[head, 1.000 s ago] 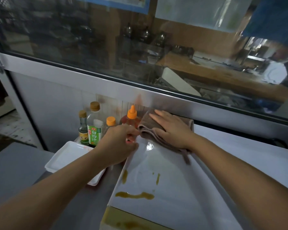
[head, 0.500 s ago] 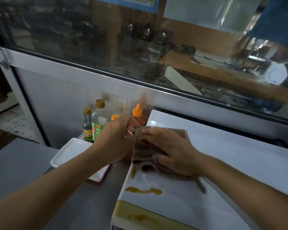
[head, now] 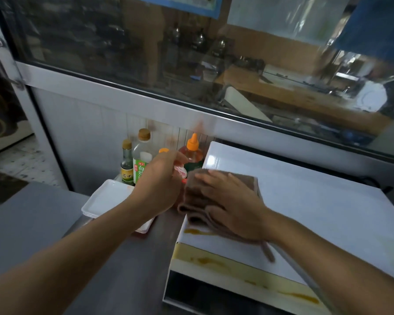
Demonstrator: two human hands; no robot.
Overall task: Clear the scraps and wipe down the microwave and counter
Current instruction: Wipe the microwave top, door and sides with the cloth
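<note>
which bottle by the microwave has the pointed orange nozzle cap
The amber sauce bottle beside the microwave; the other bottles have flat caps.

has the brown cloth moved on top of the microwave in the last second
Yes. The brown cloth has slid from the microwave's back left corner toward its front edge, reaching the yellow-brown smear, under the right hand.

The left hand [head: 159,178] hides most of a small packet [head: 180,171].
</note>
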